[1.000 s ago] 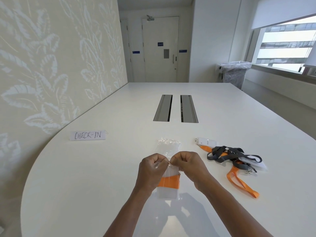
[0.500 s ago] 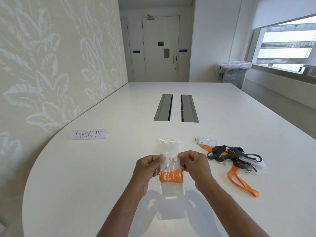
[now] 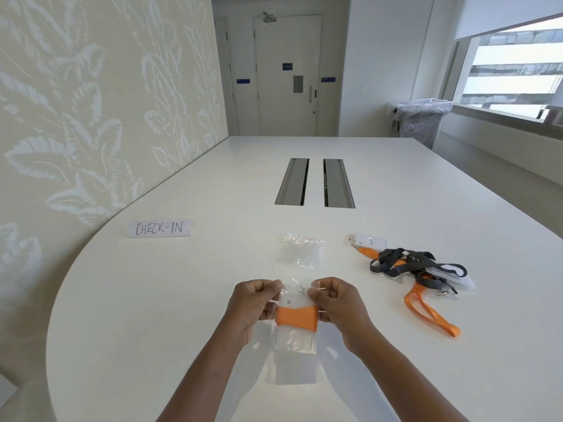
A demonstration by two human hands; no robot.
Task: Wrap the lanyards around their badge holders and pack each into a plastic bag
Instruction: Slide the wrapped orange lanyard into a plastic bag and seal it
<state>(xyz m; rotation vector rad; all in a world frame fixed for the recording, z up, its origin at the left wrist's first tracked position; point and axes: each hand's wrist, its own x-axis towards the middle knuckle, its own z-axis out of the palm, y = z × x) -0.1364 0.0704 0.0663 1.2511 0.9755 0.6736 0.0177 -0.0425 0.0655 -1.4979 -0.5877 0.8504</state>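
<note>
Head view: both hands hold one clear bag (image 3: 297, 336) up over the near middle of the white surface (image 3: 182, 300). The left hand (image 3: 254, 303) pinches the bag's top left edge with curled fingers, and the right hand (image 3: 335, 300) pinches the top right edge the same way. Inside the bag sits a badge holder (image 3: 295, 341) with an orange lanyard (image 3: 297, 317) wound round its upper part as a broad band; a small metal ring (image 3: 299, 288) shows above the band, between the two hands. The bag's lower end hangs free just above the surface.

Just beyond the hands, a pile of empty clear bags (image 3: 300, 249) lies crumpled on the surface.

To the right, well apart from the hands, lies a loose heap: a grey lanyard (image 3: 417, 264) tangled over a second orange lanyard (image 3: 426, 312), whose loop trails toward the near right. One clear holder (image 3: 457, 277) lies under the grey strap, and another holder with a white card (image 3: 370, 241) lies at the heap's far left end.

At the far left stands a paper sign (image 3: 160, 228) reading "CHECK-IN". Two grey cable hatches (image 3: 315, 182) are set in the surface farther back.
</note>
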